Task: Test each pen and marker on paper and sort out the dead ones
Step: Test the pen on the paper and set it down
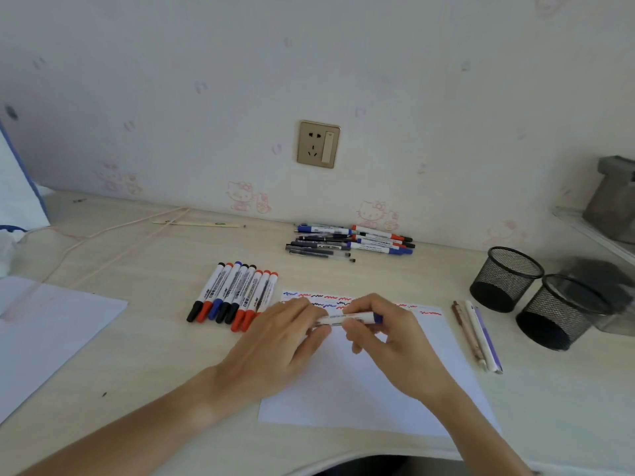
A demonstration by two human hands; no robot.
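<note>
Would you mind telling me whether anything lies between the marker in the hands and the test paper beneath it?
Nothing visible does. Both hands, left and right, hold the marker directly above the paper, whose blank area below the squiggles lies bare.

Soft, even daylight here, bright but not harsh, no glare off the pale desk (137, 338). Shadows are faint: a light grey one under the hands on the paper (360, 389). Wide-angle bending shows plainly, the desk's edges curving away. The picture is slightly soft all over, blurrier toward the right corner by the mesh cups (529, 297).
</note>
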